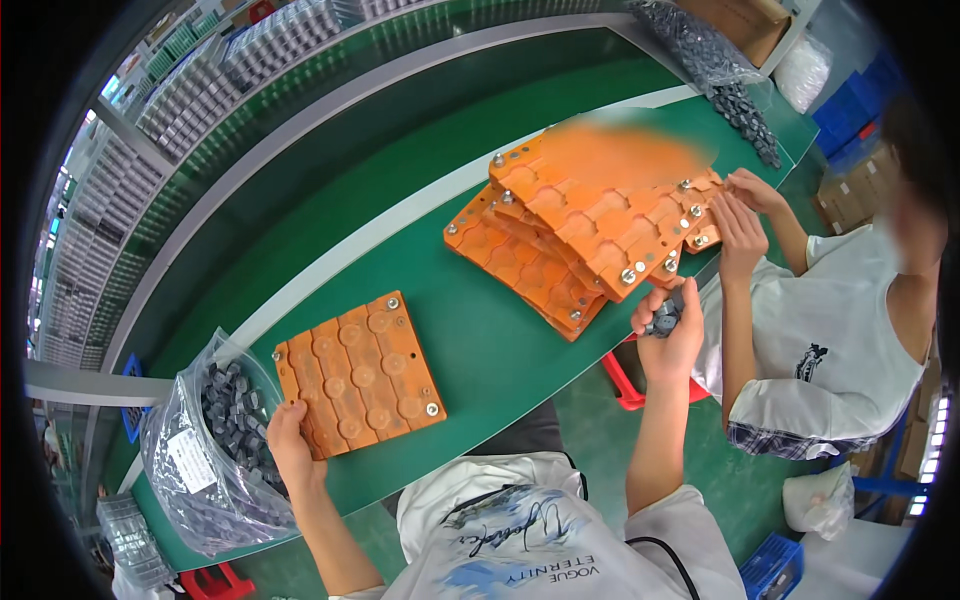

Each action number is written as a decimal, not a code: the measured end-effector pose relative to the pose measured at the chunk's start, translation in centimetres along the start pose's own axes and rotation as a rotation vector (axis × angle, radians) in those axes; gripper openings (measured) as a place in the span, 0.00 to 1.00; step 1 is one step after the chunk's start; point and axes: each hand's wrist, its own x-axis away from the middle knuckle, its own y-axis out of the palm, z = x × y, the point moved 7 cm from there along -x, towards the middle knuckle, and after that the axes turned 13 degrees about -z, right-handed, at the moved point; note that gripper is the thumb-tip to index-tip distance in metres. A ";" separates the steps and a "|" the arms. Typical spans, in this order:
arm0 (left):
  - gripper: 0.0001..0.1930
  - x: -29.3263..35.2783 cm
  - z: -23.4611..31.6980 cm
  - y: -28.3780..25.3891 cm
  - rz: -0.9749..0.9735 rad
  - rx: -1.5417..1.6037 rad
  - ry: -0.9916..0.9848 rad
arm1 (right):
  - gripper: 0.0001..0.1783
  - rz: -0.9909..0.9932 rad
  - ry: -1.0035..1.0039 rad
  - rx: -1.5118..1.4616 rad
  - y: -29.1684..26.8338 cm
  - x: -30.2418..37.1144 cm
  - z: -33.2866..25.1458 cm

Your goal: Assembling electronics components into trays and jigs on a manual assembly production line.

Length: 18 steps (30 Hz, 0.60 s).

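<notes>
Pinching the orange tray with my left hand, I curl my right hand around grey pieces to that tray's right.

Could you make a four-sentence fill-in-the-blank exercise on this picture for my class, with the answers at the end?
1. The left hand touches a plate coloured ____.
2. The right hand holds small pieces coloured ____.
3. The transparent bag stands to the ____ of that plate.
4. The tabletop is coloured ____.

Missing words: orange; grey; left; green
</notes>
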 end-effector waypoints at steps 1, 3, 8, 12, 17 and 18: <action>0.11 0.4 -0.2 -0.1 0.048 -0.020 0.001 | 0.15 0.007 0.010 0.000 -0.2 0.3 0.2; 0.11 0.5 -0.2 -0.4 0.102 -0.037 0.002 | 0.14 0.010 0.023 0.001 -0.1 0.6 0.3; 0.10 0.0 -0.1 -0.7 0.079 -0.254 -0.063 | 0.10 0.028 -0.047 0.018 -1.2 0.7 0.4; 0.14 -0.8 0.2 -2.0 0.098 -0.690 -0.156 | 0.11 0.014 -0.050 0.049 -0.9 0.7 0.8; 0.15 -1.3 2.6 -0.4 0.070 -1.136 -0.161 | 0.11 -0.008 0.074 0.058 -0.3 0.9 0.6; 0.17 -0.8 4.0 0.0 0.111 -1.187 -0.106 | 0.11 -0.003 0.066 0.062 -0.4 0.7 0.3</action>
